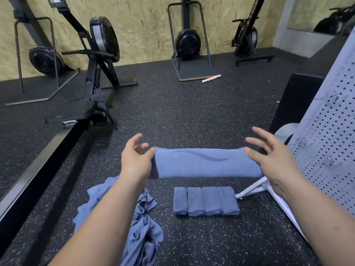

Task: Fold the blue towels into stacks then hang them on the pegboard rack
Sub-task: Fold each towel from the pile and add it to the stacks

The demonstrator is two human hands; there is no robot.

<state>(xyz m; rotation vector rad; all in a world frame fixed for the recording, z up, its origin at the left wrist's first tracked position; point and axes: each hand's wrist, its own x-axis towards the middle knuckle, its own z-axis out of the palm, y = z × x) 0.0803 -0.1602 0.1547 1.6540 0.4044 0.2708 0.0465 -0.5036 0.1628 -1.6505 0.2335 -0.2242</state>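
A blue towel hangs in the air between the two hands, above the speckled floor. It is folded into a long band. Its long axis runs straight from left to right, and its top edge is level. The left hand holds the left end, with the thumb pressed on the top corner and the other fingers loosely curled above it. The right hand holds the right end the same way, thumb on the top corner and fingers spread and lifted. A dark curved mark crosses the upper face of the band. Nearer the person, below the band, four folded towels lie on the floor side by side in a tight row. They touch one another, and each one's long axis points from near to far. To their left lies a crumpled heap of loose towels, partly hidden by the left forearm. The pegboard rack stands at the right, leaning, with metal hooks on its face. Its foot is just beside the right end of the folded row. A rowing machine stands at the far left, and a pink roller lies far off on the floor.
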